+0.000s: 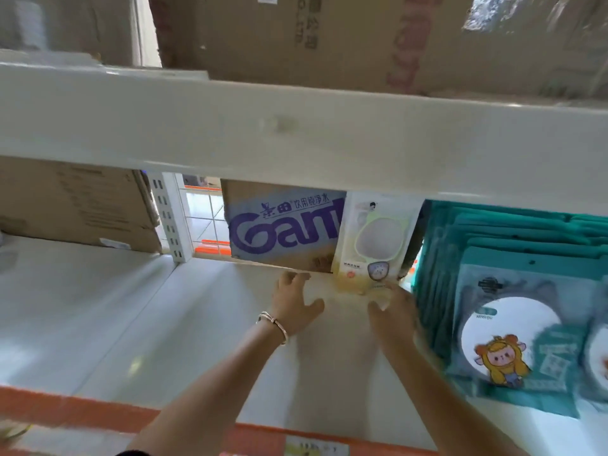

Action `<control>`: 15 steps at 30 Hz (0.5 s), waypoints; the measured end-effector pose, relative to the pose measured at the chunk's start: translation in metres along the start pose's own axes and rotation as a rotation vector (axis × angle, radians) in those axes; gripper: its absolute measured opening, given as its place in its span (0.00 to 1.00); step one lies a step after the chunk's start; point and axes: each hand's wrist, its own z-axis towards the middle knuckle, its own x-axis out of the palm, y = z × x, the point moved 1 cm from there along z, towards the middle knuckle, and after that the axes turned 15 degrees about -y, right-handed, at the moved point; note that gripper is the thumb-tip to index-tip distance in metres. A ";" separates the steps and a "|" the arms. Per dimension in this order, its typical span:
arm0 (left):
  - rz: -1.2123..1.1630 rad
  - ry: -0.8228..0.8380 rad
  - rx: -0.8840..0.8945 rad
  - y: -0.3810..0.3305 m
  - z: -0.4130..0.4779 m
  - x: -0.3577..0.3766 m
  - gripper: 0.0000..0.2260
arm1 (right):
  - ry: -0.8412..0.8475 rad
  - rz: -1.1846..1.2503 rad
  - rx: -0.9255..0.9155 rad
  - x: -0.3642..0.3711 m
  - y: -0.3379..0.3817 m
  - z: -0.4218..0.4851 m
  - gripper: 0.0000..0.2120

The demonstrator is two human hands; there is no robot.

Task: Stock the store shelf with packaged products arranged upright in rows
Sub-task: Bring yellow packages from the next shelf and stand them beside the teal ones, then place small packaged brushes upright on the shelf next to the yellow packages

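Yellow at its base and clear above, one pack (371,245) stands upright at the back of the white shelf (197,324). It shows a round mirror with a pale green eared rim and a small cartoon badge lower down.

Directly left of the pack, and partly behind it, is one carton (283,225) with purple lettering. Farther left of the pack sits one plain carton (72,205).

Right of the pack stand teal packs (513,324), upright and front to back in a row. They overlap too closely to count. The front one shows a white round mirror with a yellow-haired cartoon figure. A second row shows only at the frame edge.

Two hands reach in. The left hand (294,307), with one bracelet (274,325) on its wrist, is left of the pack, its fingers spread and holding nothing. The right hand (394,314) is at the pack's lower right corner. It is blurred, so I cannot tell whether it grips the pack.
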 end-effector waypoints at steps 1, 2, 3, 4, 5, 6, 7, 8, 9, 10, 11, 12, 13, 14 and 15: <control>0.025 0.035 0.052 0.008 -0.003 -0.009 0.27 | 0.010 -0.049 -0.030 0.000 0.001 -0.006 0.24; 0.050 0.073 0.099 0.016 -0.005 -0.019 0.27 | 0.038 -0.090 -0.052 -0.002 0.004 -0.014 0.23; 0.073 0.108 0.143 0.023 -0.008 -0.031 0.27 | 0.078 -0.114 -0.070 -0.004 0.008 -0.022 0.22; 0.095 0.141 0.184 0.029 -0.011 -0.042 0.27 | 0.119 -0.125 -0.090 -0.007 0.012 -0.031 0.21; 0.114 0.175 0.224 0.036 -0.014 -0.054 0.27 | 0.157 -0.123 -0.117 -0.010 0.015 -0.041 0.20; 0.128 0.209 0.265 0.042 -0.019 -0.066 0.27 | 0.196 -0.128 -0.138 -0.014 0.018 -0.052 0.19; 0.137 0.248 0.306 0.048 -0.024 -0.078 0.27 | 0.231 -0.140 -0.162 -0.019 0.018 -0.063 0.18; 0.140 0.289 0.350 0.054 -0.029 -0.090 0.27 | 0.265 -0.163 -0.186 -0.024 0.019 -0.075 0.18; 0.145 0.323 0.397 0.060 -0.033 -0.102 0.27 | 0.290 -0.182 -0.213 -0.028 0.020 -0.087 0.18; 0.159 0.346 0.441 0.067 -0.036 -0.115 0.27 | 0.306 -0.193 -0.234 -0.034 0.022 -0.098 0.18; 0.176 0.359 0.481 0.072 -0.039 -0.130 0.27 | 0.318 -0.189 -0.255 -0.039 0.024 -0.107 0.18; 0.188 0.365 0.512 0.078 -0.043 -0.144 0.27 | 0.329 -0.186 -0.269 -0.045 0.027 -0.117 0.18; 0.189 0.366 0.536 0.084 -0.048 -0.159 0.27 | 0.337 -0.182 -0.289 -0.052 0.029 -0.127 0.18; 0.180 0.360 0.555 0.089 -0.053 -0.173 0.28 | 0.341 -0.177 -0.313 -0.058 0.030 -0.137 0.19; 0.168 0.352 0.568 0.094 -0.059 -0.186 0.28 | 0.345 -0.171 -0.340 -0.063 0.033 -0.148 0.19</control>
